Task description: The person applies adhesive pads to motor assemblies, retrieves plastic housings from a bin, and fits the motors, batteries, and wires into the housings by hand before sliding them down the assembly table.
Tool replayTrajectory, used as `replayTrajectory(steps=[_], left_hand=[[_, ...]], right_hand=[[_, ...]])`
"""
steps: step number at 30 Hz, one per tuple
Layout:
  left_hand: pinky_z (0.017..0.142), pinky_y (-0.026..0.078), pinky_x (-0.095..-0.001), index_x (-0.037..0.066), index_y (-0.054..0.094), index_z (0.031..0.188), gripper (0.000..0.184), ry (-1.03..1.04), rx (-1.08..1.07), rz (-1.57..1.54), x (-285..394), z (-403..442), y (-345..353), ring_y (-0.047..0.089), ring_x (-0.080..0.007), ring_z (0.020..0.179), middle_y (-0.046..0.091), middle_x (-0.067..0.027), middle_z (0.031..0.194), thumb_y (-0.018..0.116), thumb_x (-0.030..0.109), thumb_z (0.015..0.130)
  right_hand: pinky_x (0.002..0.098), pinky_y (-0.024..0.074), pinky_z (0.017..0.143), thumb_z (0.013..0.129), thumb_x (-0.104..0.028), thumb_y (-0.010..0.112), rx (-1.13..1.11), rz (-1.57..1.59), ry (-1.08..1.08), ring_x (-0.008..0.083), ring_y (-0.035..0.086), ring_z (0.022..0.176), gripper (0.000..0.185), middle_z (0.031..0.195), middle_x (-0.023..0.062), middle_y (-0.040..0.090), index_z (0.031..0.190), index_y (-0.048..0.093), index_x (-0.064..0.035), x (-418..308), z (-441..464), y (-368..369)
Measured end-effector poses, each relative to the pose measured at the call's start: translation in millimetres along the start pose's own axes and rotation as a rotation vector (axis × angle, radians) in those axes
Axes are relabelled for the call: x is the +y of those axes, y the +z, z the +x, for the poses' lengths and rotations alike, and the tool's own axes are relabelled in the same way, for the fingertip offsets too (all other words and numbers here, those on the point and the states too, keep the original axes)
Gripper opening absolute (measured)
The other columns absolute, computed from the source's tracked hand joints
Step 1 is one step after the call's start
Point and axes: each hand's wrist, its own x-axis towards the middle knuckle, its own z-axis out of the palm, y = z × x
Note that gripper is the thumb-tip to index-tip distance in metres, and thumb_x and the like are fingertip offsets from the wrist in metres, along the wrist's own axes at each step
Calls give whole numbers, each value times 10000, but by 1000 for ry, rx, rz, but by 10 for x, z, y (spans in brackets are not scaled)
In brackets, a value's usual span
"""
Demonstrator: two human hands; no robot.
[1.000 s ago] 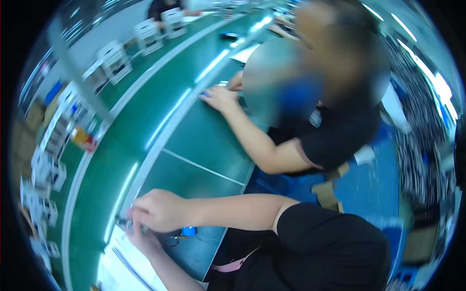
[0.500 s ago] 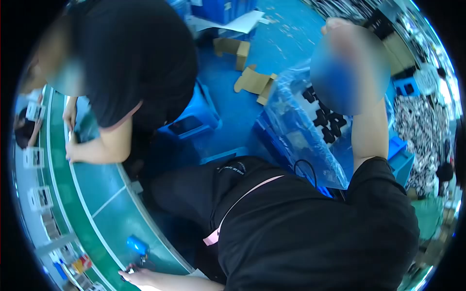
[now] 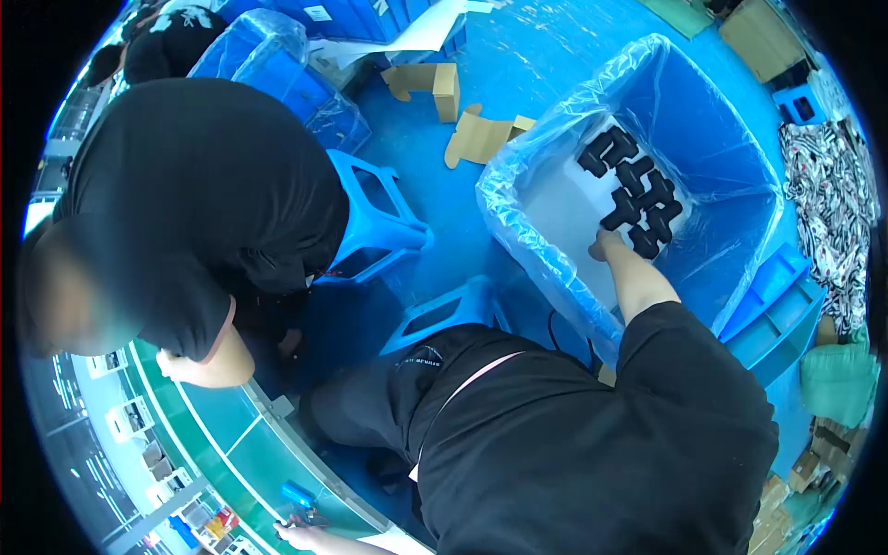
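My right hand (image 3: 607,246) is down inside a large blue bin (image 3: 731,171) lined with clear plastic. Its fingers are closed at the lower end of a black T-shaped part (image 3: 622,209). Several similar black parts (image 3: 659,190) lie close together on the bin's pale bottom sheet. At the lower left, my left hand (image 3: 298,535) is over the green work table (image 3: 268,453), fingers closed around something small and dark that I cannot make out. Just beyond that hand lies a blue cylindrical object (image 3: 298,493).
A co-worker in black (image 3: 203,176) sits on a blue stool (image 3: 375,222) at the same table. Another blue stool (image 3: 444,314) stands beside my legs. Torn cardboard (image 3: 481,139) lies on the floor, and blue crates (image 3: 772,305) sit beside the bin.
My right hand has come down from above the bin to the black parts inside. The view has shifted, showing more of the bin. My left hand stays at the table edge.
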Motion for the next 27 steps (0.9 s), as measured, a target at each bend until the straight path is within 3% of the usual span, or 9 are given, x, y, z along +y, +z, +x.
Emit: replayTrajectory(steps=[2,5,10,14,16,17,21,24,27], left_hand=[[627,507,-291,-23,584,945,445,-29,-19,36,2,3,7,617,-189,716,627,-100,844,702,406,951],[589,501,-268,-12,586,963,440,-76,-26,98,72,52,24,614,-173,703,625,-91,842,707,411,949],[542,513,-232,32,602,1039,429,-110,-155,192,147,0,58,627,-157,705,628,-71,896,714,434,942],[640,524,-330,11,604,1153,467,-210,-112,255,369,-189,96,563,-199,751,592,-88,927,666,442,984],[617,528,-337,46,604,1178,497,-325,-146,405,350,75,26,593,-207,759,609,-91,966,661,493,969],[585,508,-314,50,611,1173,536,-252,-181,443,154,422,-62,611,-209,755,625,-98,968,625,545,968],[564,469,-345,51,641,1156,626,-244,-230,926,341,-41,101,612,-214,719,646,-86,905,561,637,954],[532,455,-370,21,645,1138,646,-262,-217,1010,457,-344,211,597,-216,661,636,-79,864,595,632,933],[496,461,-365,-29,653,1089,653,-192,-281,874,352,-232,210,617,-218,647,651,-105,867,629,602,922]], right_hand=[[453,444,1126,919,-210,583,71,-14,30,374,527,1345,518,1627,315,205,1398,567,-15,-58,-14,93],[450,452,1121,898,-217,610,11,-320,-19,392,546,1322,577,1647,322,113,1434,536,-17,-216,-143,80],[485,482,1073,907,-199,617,54,-398,40,393,533,1332,545,1670,299,59,1424,572,-32,-290,70,366],[547,509,1014,926,-205,615,-3,-563,-24,425,528,1322,511,1691,266,6,1404,600,-26,-316,210,391],[578,515,991,945,-229,607,23,-635,-11,460,524,1314,506,1696,252,17,1416,598,-44,-337,280,437],[578,515,992,948,-231,604,10,-672,-8,463,521,1316,507,1696,251,17,1420,595,-47,-333,278,399],[581,513,996,958,-239,592,-48,-743,59,482,489,1343,499,1695,255,4,1418,599,-44,-324,200,104],[543,525,998,957,-219,582,84,-695,33,475,552,1289,465,1686,276,58,1370,631,-11,-111,506,235],[479,560,955,933,-170,589,247,-596,-99,421,644,1183,397,1620,298,255,1276,679,7,97,832,348]])
